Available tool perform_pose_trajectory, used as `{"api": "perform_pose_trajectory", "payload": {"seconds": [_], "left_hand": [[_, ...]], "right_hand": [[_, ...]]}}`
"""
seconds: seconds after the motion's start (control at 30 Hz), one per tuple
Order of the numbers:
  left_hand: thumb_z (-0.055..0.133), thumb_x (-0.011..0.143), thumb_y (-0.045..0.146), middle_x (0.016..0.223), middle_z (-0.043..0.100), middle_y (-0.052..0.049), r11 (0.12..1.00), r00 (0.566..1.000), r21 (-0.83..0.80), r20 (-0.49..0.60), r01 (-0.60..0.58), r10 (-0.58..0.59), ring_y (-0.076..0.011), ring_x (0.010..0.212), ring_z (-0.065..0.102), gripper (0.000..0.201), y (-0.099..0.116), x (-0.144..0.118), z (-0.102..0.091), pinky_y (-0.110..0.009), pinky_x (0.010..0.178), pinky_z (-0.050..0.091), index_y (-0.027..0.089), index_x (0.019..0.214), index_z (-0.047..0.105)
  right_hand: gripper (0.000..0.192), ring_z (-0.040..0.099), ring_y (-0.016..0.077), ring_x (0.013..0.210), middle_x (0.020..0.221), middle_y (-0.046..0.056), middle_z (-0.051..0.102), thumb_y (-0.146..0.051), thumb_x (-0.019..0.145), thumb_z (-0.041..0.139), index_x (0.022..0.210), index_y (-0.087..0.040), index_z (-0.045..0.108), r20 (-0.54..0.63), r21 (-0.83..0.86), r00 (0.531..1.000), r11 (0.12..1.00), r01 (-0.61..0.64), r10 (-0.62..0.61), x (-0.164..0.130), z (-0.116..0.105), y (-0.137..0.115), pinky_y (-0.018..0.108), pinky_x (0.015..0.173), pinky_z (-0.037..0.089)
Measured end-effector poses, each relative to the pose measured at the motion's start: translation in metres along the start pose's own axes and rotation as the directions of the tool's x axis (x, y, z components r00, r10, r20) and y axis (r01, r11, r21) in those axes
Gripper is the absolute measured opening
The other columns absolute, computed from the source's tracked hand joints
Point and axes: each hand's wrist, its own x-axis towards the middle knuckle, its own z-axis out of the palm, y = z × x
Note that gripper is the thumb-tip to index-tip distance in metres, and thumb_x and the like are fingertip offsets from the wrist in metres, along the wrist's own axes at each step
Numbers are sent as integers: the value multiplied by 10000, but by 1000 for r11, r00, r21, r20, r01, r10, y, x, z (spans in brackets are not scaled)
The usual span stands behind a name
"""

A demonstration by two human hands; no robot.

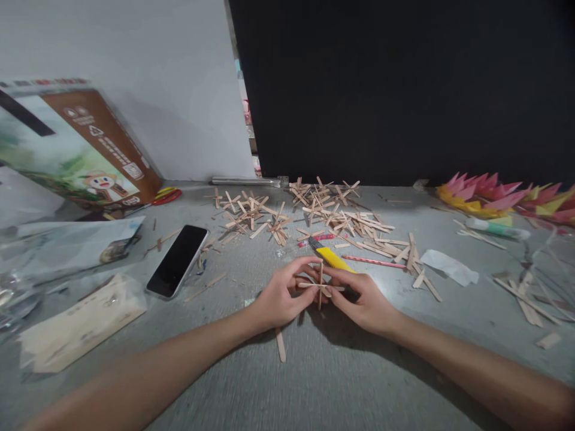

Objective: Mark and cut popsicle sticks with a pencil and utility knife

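Between my two hands is a small star-shaped piece made of crossed wooden craft sticks [320, 287], one stick upright and others lying across it. My left hand [287, 290] is closed, pinching the piece from the left with thumb and fingers. From the other side, my right hand [359, 296] grips it, also closed. The fingertips hide part of the joint. A loose craft stick [281, 345] lies on the grey table just below my left hand. Directly behind the hands rests a yellow utility knife [333, 258], partly covered by my right fingers.
Crossed stick pieces [256, 212] and loose sticks [359, 224] are heaped at the back. A phone [177, 261], plastic packet [85, 323] and printed box [90, 149] stand or lie left. Right are a pink pencil [374, 261], glue stick [498, 228] and paper petals [485, 194].
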Motion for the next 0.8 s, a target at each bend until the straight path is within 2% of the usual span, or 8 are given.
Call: {"api": "perform_pose_trajectory", "payload": {"seconds": [0.17, 0.33, 0.5, 0.57, 0.7, 0.8], "left_hand": [[686, 1036, 338, 1214, 691, -122, 1000, 1000, 15, -8, -11, 11, -214, 944, 803, 499, 0, 0, -1, -374, 909, 667, 219, 1497, 535], [734, 998, 295, 1354, 644, -148, 997, 999, 71, 20, -30, 28, -231, 1030, 793, 625, -2, 0, -1, -403, 972, 646, 259, 1573, 493], [788, 957, 297, 1210, 720, -121, 996, 999, 94, 42, -5, 1, -214, 985, 767, 711, 1, 1, 0, -416, 976, 632, 230, 1596, 484], [806, 942, 310, 1207, 721, -112, 993, 999, 118, 35, 6, -10, -206, 977, 759, 691, 3, 1, 0, -420, 984, 626, 227, 1567, 521], [805, 941, 346, 1283, 709, -132, 987, 1000, 162, -14, -1, 4, -211, 1007, 755, 535, 3, 3, 1, -423, 993, 619, 211, 1429, 631], [813, 933, 361, 1249, 738, -142, 988, 999, 154, -48, -4, 12, -223, 1020, 758, 460, 1, 5, 1, -419, 996, 614, 185, 1332, 667]], "right_hand": [[424, 717, 169, 749, 866, 31, 802, -400, 1067, 578, 1404, -196, 735, 28, 98, 998, 994, -57, 54, 1, -3, -2, 288, 743, 585], [506, 578, 145, 615, 794, 20, 732, -495, 1072, 566, 1467, -206, 695, 56, 185, 991, 974, -130, 121, -1, -4, 8, 266, 592, 502], [518, 525, 141, 622, 759, -3, 626, -516, 1069, 568, 1453, -183, 671, 93, 238, 981, 953, -186, 168, -2, -3, 13, 266, 589, 440], [511, 517, 139, 626, 730, -26, 576, -496, 1075, 570, 1475, -180, 609, 91, 268, 982, 946, -184, 166, -2, -2, 9, 265, 602, 428], [528, 531, 141, 627, 689, -75, 534, -469, 1100, 548, 1536, -224, 378, 44, 343, 987, 926, -158, 152, -2, 1, 1, 259, 639, 436], [458, 555, 146, 631, 677, -81, 549, -475, 1114, 525, 1470, -238, 364, 49, 344, 991, 929, -136, 127, -2, 2, -1, 265, 663, 448]]}}
